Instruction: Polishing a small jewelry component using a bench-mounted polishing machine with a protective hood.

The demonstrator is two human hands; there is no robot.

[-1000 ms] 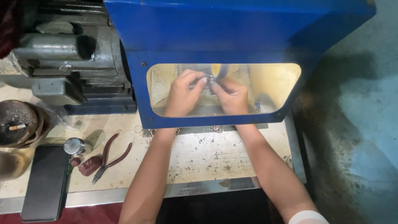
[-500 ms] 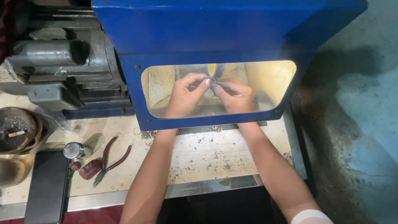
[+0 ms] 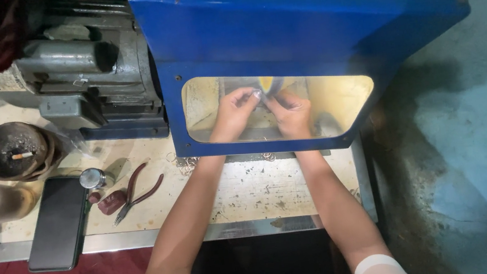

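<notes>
Both of my hands reach through the lit opening of a blue metal hood (image 3: 303, 18). My left hand (image 3: 233, 114) and my right hand (image 3: 291, 114) meet in the middle of the opening, fingertips pinched together on a small shiny metal piece (image 3: 259, 95). The piece sits against a yellowish wheel (image 3: 268, 83) just behind it. The hood hides the rest of the wheel. My forearms lie over a worn white bench top (image 3: 250, 189).
A grey electric motor (image 3: 83, 67) stands left of the hood. On the bench lie red-handled pliers (image 3: 137, 192), a black phone (image 3: 59, 221), a small round metal tin (image 3: 92, 178) and a dark bowl holding a cigarette (image 3: 13, 151). Green concrete floor (image 3: 480, 145) is on the right.
The view has shifted slightly, so the hood sits a little more to the left. My hands stay pinched together at the wheel, barely moved.
</notes>
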